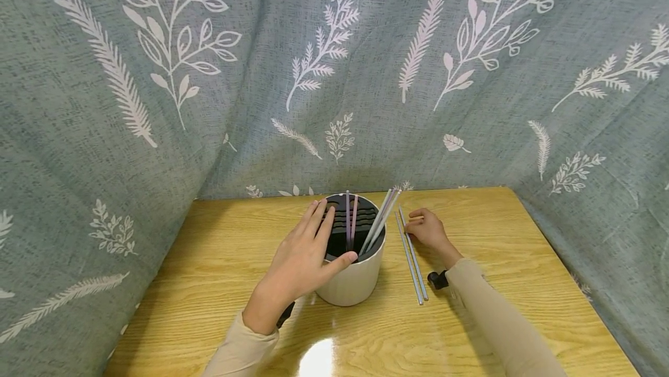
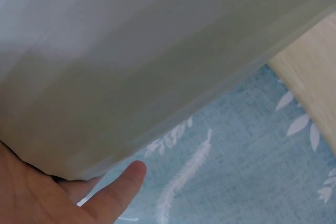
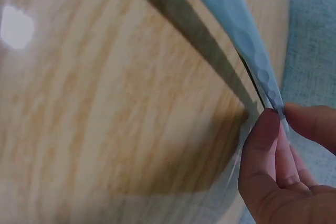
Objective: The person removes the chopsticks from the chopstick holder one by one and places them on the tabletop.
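A white round holder [image 1: 349, 284] with a black slotted insert [image 1: 337, 243] stands on the table. Several chopsticks lean in it: a purple one [image 1: 348, 220], a pink one [image 1: 354, 217] and a pale bundle [image 1: 378, 223] at the right rim. My left hand [image 1: 305, 255] rests on the holder's left rim, fingers straight over the top and thumb along the front edge. To the right, two blue chopsticks lie side by side. My right hand [image 1: 427, 229] pinches the right blue chopstick [image 3: 249, 45] near its far end, between thumb and index finger; the other blue chopstick [image 1: 407, 255] lies just left of it.
The wooden table [image 1: 219, 307] reaches back to a grey-green curtain [image 1: 292, 150] with white leaf prints, which also hangs at both sides. A black wrist camera [image 1: 438, 279] sits under my right wrist, near the chopsticks. Light glares off the table's front.
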### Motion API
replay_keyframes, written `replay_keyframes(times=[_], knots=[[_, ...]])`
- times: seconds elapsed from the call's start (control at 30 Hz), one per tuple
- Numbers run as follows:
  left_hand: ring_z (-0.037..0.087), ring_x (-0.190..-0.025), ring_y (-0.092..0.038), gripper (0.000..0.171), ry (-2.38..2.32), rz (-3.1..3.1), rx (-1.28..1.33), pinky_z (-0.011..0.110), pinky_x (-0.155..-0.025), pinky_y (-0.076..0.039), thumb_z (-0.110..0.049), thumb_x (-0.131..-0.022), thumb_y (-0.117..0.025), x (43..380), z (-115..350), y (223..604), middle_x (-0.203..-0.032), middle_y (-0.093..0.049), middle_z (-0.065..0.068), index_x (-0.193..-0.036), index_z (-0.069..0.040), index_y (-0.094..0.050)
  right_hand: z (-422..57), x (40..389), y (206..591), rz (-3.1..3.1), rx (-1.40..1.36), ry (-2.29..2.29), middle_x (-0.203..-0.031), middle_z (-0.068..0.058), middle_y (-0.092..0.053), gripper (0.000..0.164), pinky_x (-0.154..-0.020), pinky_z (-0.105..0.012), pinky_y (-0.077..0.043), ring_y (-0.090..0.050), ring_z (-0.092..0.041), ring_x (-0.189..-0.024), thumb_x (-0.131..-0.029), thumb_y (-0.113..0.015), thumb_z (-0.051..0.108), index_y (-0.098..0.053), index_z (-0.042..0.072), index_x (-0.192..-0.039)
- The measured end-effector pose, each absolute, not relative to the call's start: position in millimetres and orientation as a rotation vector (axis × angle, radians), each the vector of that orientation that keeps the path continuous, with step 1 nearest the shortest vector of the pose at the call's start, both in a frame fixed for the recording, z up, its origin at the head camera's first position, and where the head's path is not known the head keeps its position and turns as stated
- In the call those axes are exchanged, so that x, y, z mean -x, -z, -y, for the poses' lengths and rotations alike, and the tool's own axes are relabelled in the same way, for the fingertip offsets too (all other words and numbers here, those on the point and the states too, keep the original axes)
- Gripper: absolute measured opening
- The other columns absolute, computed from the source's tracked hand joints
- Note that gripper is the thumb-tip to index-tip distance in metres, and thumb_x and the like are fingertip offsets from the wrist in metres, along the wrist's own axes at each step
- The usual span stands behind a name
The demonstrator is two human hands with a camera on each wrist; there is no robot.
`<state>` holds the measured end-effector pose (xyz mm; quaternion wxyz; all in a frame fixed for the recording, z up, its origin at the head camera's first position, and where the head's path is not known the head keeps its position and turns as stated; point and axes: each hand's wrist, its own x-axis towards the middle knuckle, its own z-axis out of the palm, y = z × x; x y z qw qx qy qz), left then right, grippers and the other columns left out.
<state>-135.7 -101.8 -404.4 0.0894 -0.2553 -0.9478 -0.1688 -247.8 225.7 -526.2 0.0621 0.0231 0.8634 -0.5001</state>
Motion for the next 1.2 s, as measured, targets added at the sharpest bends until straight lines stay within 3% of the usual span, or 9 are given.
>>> replay_keyframes(times=[0.33, 0.6, 0.77, 0.9, 1.0, 1.2], knots=[[0.027, -0.152, -0.008, 0.098, 0.51, 2.818, 0.755, 0.052, -0.112, -0.032, -0.078, -0.094, -0.032, 135.9, 101.6, 404.2, -0.166, -0.012, 0.011, -0.16, -0.005, -0.023, -225.2, 245.5, 524.7, -2.635, -0.091, 1.513, -0.108, -0.024, -0.069, 0.038, -0.072, -0.037, -0.059, -0.071, -0.031, -0.087, -0.095, -0.065, 0.004, -0.053, -0.009, -0.129], [0.025, -0.152, -0.005, 0.099, 0.515, 2.829, 0.757, 0.051, -0.113, -0.03, -0.078, -0.094, -0.032, 134.9, 101.4, 403.6, -0.166, -0.01, 0.01, -0.16, -0.006, -0.022, -215.3, 216.1, 483.6, -2.571, 0.041, 1.905, -0.111, -0.025, -0.066, 0.039, -0.084, -0.049, -0.055, -0.067, -0.037, -0.096, -0.097, -0.065, 0.003, -0.052, -0.007, -0.132], [0.025, -0.152, -0.006, 0.098, 0.52, 2.821, 0.751, 0.052, -0.112, -0.032, -0.078, -0.094, -0.032, 134.4, 102.1, 403.3, -0.166, -0.012, 0.012, -0.16, -0.006, -0.022, -192.3, 185.0, 438.4, -2.528, 0.317, 2.214, -0.105, -0.022, -0.068, 0.033, -0.08, -0.039, -0.057, -0.069, -0.023, -0.087, -0.094, -0.068, -0.001, -0.057, -0.006, -0.125], [0.026, -0.152, -0.007, 0.098, 0.521, 2.811, 0.75, 0.052, -0.111, -0.034, -0.078, -0.094, -0.033, 134.5, 103.0, 403.2, -0.166, -0.015, 0.013, -0.159, -0.005, -0.023, -172.7, 162.0, 410.3, -2.438, 0.613, 2.39, -0.101, -0.016, -0.07, 0.032, -0.079, -0.034, -0.057, -0.07, -0.02, -0.085, -0.092, -0.067, -0.009, -0.057, -0.011, -0.121], [0.025, -0.152, -0.007, 0.098, 0.512, 2.815, 0.749, 0.052, -0.111, -0.034, -0.078, -0.094, -0.034, 135.2, 103.3, 403.0, -0.166, -0.014, 0.013, -0.159, -0.006, -0.023, -162.1, 151.7, 399.7, -2.347, 0.766, 2.443, -0.103, -0.013, -0.07, 0.034, -0.082, -0.032, -0.056, -0.07, -0.019, -0.09, -0.09, -0.064, -0.015, -0.055, -0.014, -0.123], [0.024, -0.152, -0.006, 0.099, 0.507, 2.829, 0.748, 0.052, -0.109, -0.036, -0.079, -0.093, -0.032, 135.3, 102.6, 403.5, -0.166, -0.013, 0.012, -0.16, -0.006, -0.023, -153.6, 146.4, 399.2, -2.285, 0.802, 2.452, -0.106, -0.01, -0.069, 0.036, -0.085, -0.031, -0.055, -0.067, -0.018, -0.098, -0.09, -0.063, -0.017, -0.054, -0.013, -0.125]])
